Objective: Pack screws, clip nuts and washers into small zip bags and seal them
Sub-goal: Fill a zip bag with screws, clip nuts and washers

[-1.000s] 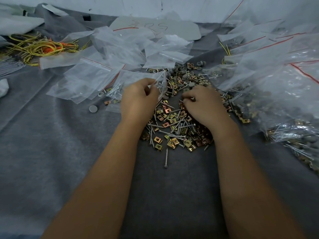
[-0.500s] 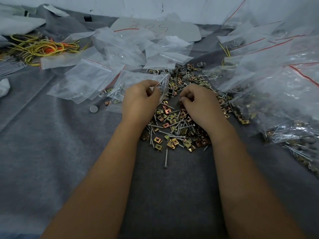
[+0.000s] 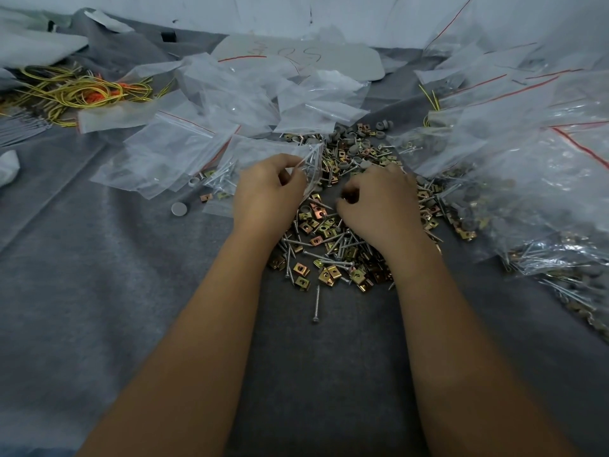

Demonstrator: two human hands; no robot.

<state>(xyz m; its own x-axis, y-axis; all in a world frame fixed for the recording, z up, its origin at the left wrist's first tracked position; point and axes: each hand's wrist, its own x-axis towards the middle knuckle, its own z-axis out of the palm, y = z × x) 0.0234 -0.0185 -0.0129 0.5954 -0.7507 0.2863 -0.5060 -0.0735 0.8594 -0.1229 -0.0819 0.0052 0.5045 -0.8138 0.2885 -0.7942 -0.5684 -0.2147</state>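
Two hands work over a pile of little metal parts on a gray surface (image 3: 99, 291).

The left hand (image 3: 267, 189) pinches the open edge of a small zip bag (image 3: 263, 153), with its fingers curled around the plastic. Some screws (image 3: 220, 178) are already inside that bag. The right hand (image 3: 379, 199) rests on the pile (image 3: 329, 245), with its fingers curled down into the parts, and I cannot tell what they hold. The pile is a mix of long screws, gold square clip nuts (image 3: 301, 282) and gray round washers (image 3: 357, 148). One screw (image 3: 317, 303) lies alone, just below the pile. Empty zip bags (image 3: 164, 153) lie to the left, and filled bags (image 3: 543, 209) are heaped on the right. A yellow wire bundle (image 3: 82, 92) sits far left.
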